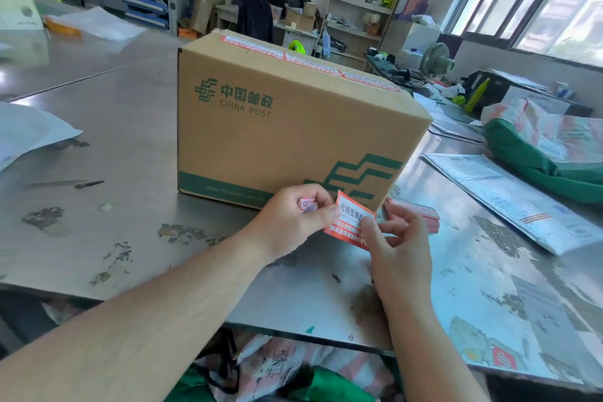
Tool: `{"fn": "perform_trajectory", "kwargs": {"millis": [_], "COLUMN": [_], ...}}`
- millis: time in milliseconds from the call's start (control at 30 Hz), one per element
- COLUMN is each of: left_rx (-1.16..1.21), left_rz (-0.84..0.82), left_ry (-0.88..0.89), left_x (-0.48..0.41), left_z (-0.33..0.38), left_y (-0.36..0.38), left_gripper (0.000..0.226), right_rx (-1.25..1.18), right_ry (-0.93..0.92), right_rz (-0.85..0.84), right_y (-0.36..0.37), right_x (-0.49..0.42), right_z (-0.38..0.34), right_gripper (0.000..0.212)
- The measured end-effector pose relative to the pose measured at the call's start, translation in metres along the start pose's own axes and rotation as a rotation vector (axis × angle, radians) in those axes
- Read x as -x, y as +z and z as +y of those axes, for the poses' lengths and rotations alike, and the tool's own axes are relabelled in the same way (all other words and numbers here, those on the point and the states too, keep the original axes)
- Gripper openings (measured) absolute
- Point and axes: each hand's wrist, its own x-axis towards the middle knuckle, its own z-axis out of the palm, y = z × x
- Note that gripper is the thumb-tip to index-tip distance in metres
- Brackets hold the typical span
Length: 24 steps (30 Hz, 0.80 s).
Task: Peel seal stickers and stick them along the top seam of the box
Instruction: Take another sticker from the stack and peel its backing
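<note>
We stand at a steel table (pixel 130 127), and the cardboard box (pixel 287 127) sits closed on it, its green-printed side facing us. To the right of the box lies a green-and-white sack (pixel 548 153), and nearer us on that same side a silver padded mailer (pixel 509 199) lies flat. Along the top of the box runs a row of red-and-white stickers (pixel 313 64), end to end over the seam.

Just in front of the box's lower right corner our two hands meet. Our left hand (pixel 290 219) pinches the upper left edge of a seal sticker (pixel 350 219) with thumb and fingers; our right hand (pixel 398 241) pinches its lower right part between thumb and forefinger. The sticker is held in the air, tilted, printed face toward us, close to the front of the box but apart from it. Behind the right hand, beside the box's corner, lies a small stack of stickers (pixel 424 217). A crumpled red-and-white scrap (pixel 306 204) sits within the left hand's curled fingers.
</note>
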Motion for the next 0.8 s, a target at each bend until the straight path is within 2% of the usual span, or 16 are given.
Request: {"fn": "perform_trajectory", "kwargs": {"millis": [100, 167, 300, 400, 500, 800], "left_rx": [0.016, 0.04, 0.117, 0.182, 0.223, 0.151], "left_rz": [-0.01, -0.012, 0.017, 0.014, -0.013, -0.052], "left_ry": [0.015, 0.016, -0.015, -0.035, -0.056, -0.073], "left_x": [0.0, -0.001, -0.002, -0.001, 0.001, 0.003], "left_z": [-0.002, -0.002, 0.002, 0.005, 0.006, 0.011], "left_y": [0.0, 0.0, -0.001, -0.002, -0.002, -0.004], "left_gripper": [0.022, 0.023, 0.024, 0.024, 0.024, 0.021], "right_rx": [0.041, 0.082, 0.09, 0.034, 0.007, -0.092], "right_ry": [-0.116, -0.193, -0.307, -0.331, -0.413, -0.427], "right_rz": [-0.003, -0.023, -0.107, -0.207, -0.261, -0.3], "right_y": [0.001, 0.001, 0.001, -0.001, -0.003, -0.002], "right_x": [0.001, 0.004, 0.01, 0.013, 0.014, 0.012], "right_z": [0.003, 0.003, 0.0, -0.005, -0.006, 0.001], "right_gripper": [0.014, 0.011, 0.025, 0.022, 0.028, 0.034]}}
